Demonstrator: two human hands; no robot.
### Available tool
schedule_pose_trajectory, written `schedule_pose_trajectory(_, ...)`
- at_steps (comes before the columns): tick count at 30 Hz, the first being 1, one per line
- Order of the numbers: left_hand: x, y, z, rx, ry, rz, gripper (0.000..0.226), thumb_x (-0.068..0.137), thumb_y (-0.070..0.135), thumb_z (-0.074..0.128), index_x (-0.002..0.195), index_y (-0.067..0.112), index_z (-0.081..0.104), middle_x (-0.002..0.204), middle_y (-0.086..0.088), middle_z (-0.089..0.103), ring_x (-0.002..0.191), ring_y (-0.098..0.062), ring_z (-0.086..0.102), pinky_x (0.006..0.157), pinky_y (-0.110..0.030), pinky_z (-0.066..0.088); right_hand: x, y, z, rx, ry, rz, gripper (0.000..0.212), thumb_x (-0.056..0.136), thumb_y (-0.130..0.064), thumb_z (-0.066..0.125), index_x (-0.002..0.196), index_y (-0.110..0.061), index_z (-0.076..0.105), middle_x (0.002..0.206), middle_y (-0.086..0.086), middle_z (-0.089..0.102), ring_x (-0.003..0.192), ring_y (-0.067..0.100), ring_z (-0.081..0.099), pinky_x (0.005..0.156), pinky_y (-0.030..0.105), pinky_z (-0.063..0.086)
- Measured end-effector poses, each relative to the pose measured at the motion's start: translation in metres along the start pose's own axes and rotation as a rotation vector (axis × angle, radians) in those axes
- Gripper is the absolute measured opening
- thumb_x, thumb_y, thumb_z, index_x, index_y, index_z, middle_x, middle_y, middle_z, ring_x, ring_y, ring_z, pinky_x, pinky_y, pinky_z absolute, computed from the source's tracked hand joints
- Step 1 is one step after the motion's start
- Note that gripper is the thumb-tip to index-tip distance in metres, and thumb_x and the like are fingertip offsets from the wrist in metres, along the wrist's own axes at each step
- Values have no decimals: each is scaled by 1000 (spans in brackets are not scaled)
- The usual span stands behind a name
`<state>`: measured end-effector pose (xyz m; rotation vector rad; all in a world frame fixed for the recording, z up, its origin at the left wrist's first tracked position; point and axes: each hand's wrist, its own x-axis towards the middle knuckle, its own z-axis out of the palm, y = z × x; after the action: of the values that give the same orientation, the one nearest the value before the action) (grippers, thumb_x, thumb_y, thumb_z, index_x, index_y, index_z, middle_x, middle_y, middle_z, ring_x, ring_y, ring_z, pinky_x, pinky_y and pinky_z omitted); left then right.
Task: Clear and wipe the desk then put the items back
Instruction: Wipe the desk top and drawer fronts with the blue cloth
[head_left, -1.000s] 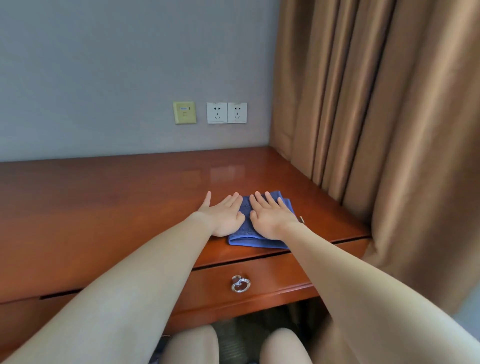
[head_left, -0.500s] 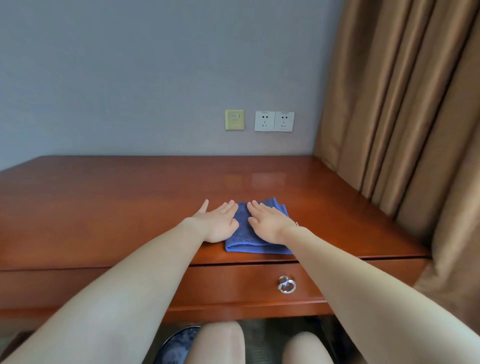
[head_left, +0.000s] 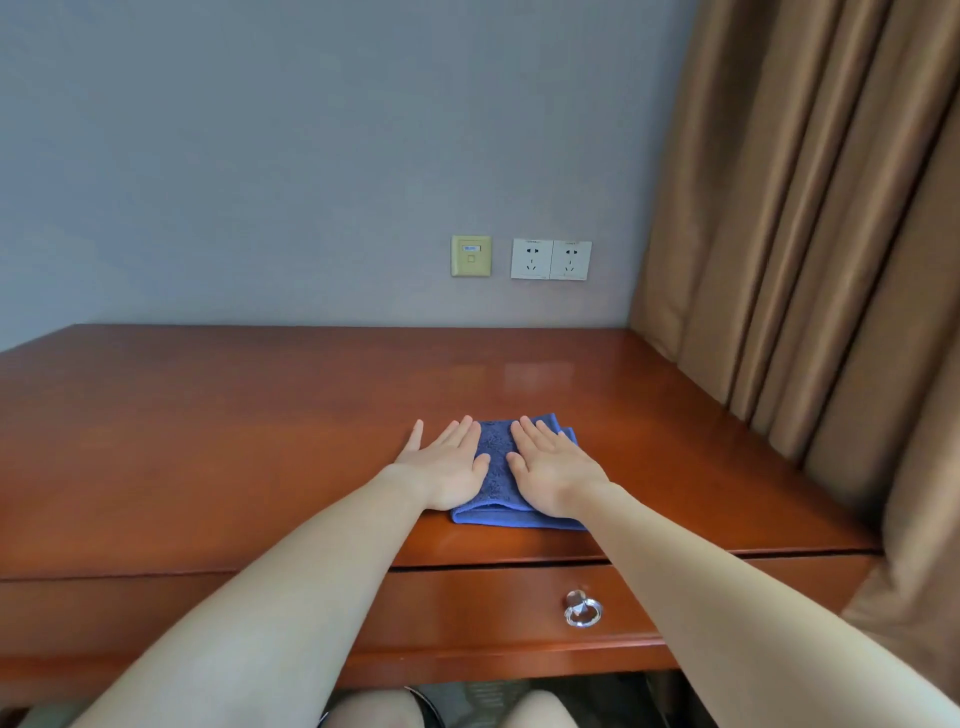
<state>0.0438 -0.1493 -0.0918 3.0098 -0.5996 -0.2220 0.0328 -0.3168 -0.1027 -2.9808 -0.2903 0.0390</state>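
Blue folded cloth (head_left: 496, 467) slid left on desk (head_left: 208, 441); left hand (head_left: 452, 467), right hand (head_left: 553, 475) press it, fingers (head_left: 540, 441) straight.

Glossy polished wood desk (head_left: 260, 415); nubby blue terry cloth (head_left: 496, 467); shiny metal ring pull (head_left: 583, 609).

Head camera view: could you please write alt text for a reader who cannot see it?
A person's left hand and right hand lie flat on a folded blue cloth near the front edge of a glossy wooden desk. Behind, a grey wall has two sockets; tan curtains hang at right.
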Motion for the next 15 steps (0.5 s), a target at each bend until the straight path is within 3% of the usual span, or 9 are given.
schedule_pose_trajectory(15, 153, -37, -23, 23, 25, 36, 59, 104, 41, 8, 155, 16, -6, 163, 3, -10, 149, -11, -9, 118, -51, -13, 143, 50, -13, -9, 1, 41, 58, 105, -38, 14, 156, -14, 1, 163, 1, -4, 150, 15, -4, 122, 33, -2)
